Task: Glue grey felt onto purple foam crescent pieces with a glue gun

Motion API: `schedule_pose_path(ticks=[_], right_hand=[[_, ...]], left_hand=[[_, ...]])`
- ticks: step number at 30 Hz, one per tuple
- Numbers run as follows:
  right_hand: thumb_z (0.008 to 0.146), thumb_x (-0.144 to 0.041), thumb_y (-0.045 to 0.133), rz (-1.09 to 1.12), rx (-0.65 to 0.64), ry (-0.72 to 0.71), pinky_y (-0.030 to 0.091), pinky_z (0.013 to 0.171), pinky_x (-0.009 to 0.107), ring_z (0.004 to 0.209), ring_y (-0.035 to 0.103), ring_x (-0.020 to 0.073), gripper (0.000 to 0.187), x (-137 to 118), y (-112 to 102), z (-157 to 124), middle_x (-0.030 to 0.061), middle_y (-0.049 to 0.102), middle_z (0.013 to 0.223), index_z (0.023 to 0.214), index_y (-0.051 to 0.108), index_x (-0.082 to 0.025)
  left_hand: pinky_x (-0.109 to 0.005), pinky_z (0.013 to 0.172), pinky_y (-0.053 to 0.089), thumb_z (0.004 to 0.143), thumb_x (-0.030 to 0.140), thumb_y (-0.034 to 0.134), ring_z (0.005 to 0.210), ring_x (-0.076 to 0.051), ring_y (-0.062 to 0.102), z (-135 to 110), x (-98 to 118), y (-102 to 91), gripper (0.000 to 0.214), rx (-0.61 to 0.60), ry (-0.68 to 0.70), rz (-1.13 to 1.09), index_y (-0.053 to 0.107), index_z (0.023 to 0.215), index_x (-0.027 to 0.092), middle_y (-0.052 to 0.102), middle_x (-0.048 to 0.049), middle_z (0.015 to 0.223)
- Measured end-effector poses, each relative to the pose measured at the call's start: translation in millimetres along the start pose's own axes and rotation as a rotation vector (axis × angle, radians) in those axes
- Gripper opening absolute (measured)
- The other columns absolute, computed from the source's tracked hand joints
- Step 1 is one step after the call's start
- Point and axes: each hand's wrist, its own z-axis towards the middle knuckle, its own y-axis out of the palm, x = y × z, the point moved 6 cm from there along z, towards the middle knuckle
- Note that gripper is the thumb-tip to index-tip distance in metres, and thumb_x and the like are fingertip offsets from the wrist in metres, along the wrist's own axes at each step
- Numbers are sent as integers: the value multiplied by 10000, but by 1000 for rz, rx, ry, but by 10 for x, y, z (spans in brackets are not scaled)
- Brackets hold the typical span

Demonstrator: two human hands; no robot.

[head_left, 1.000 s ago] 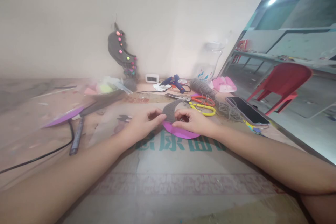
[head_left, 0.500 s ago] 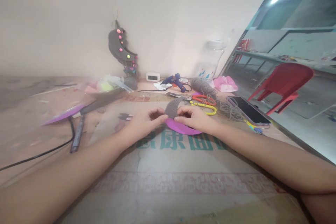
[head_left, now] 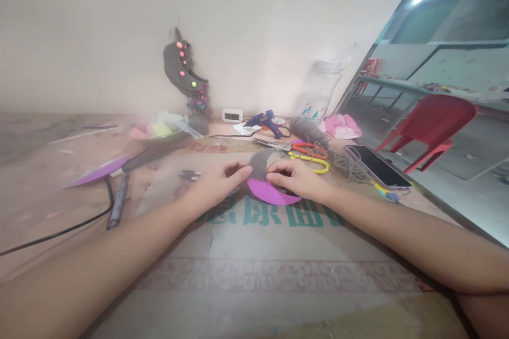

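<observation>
A curved purple crescent [head_left: 272, 194], its upper part wound with grey yarn [head_left: 260, 161], is held between my two hands above the cardboard. My left hand [head_left: 228, 183] pinches the wrapped part at its left edge, thumb on top. On the other side my right hand [head_left: 296, 177] closes its thumb and fingers on the crescent's inner edge and the yarn. Bare purple shows below the fingers. Beyond my right hand lie scissors with yellow handles [head_left: 314, 163] and a pair with orange handles [head_left: 310, 147]. A grey yarn skein [head_left: 308, 131] trails loose strands to the right.
A blue glue gun [head_left: 266, 123] and a small white clock [head_left: 232, 115] stand by the wall. A phone [head_left: 379, 167] lies at the right. To the left are a marker [head_left: 118, 204], a black cable [head_left: 75, 230] and another purple piece [head_left: 99, 170]. A decorated grey crescent [head_left: 177, 66] hangs behind.
The crescent has shifted slightly left and tilted, showing more bare purple on its left side. Both hands keep hold of it, and the right hand has moved a little left.
</observation>
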Motion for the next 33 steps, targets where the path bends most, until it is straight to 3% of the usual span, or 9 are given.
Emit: schedule_pose_path(ticks=[8, 15, 19, 21, 23, 26, 33], right_hand=[[785, -391, 601, 34, 6, 39, 384, 586, 236, 609, 468, 103, 257, -2, -19, 0, -1, 551, 668, 747, 622, -138], [736, -438, 656, 66, 31, 110, 295, 486, 218, 501, 375, 73, 322, 104, -40, 12, -47, 466, 549, 857, 673, -139], [719, -460, 668, 46, 15, 132, 338, 515, 230, 533, 423, 84, 354, 118, -23, 8, -15, 564, 614, 873, 705, -144], [720, -449, 665, 56, 12, 140, 362, 539, 232, 555, 449, 86, 342, 104, -19, 7, 0, 607, 669, 856, 708, -138], [716, -433, 666, 78, 28, 150, 372, 550, 231, 560, 456, 83, 334, 87, -31, 10, -2, 612, 674, 850, 704, -130], [712, -420, 668, 118, 66, 162, 389, 579, 234, 594, 483, 91, 325, 70, -65, 16, 3, 623, 700, 843, 697, -124], [716, -405, 673, 164, 60, 167, 409, 625, 248, 671, 537, 116, 313, 71, -84, 24, 27, 657, 783, 851, 693, -124]], left_hand=[[-242, 600, 385, 826, 475, 511, 629, -123, 490, 41, -65, -31, 334, 13, 3, 46, 569, 713, 166, 538, 12, 653], [-243, 591, 391, 818, 481, 522, 603, -116, 494, 49, -75, -40, 339, 10, -3, 20, 545, 679, 172, 534, 18, 635], [-234, 584, 383, 833, 472, 518, 600, -105, 488, 32, -88, -20, 337, -10, -25, 34, 555, 691, 169, 534, 19, 639], [-234, 592, 395, 837, 460, 523, 610, -104, 499, 30, -86, -6, 309, -19, -20, 11, 571, 746, 168, 547, 14, 665], [-237, 604, 424, 834, 427, 541, 636, -112, 532, 29, -66, -12, 268, 5, 6, -74, 569, 950, 187, 570, 11, 715], [-262, 671, 479, 824, 338, 563, 742, -131, 596, 9, -3, -46, 431, 75, 75, -196, 412, 1216, 238, 602, -1, 847], [-322, 807, 492, 784, 232, 559, 916, -177, 609, -66, 48, 19, 319, 37, 120, 65, 555, 1103, 217, 620, -58, 1055]])
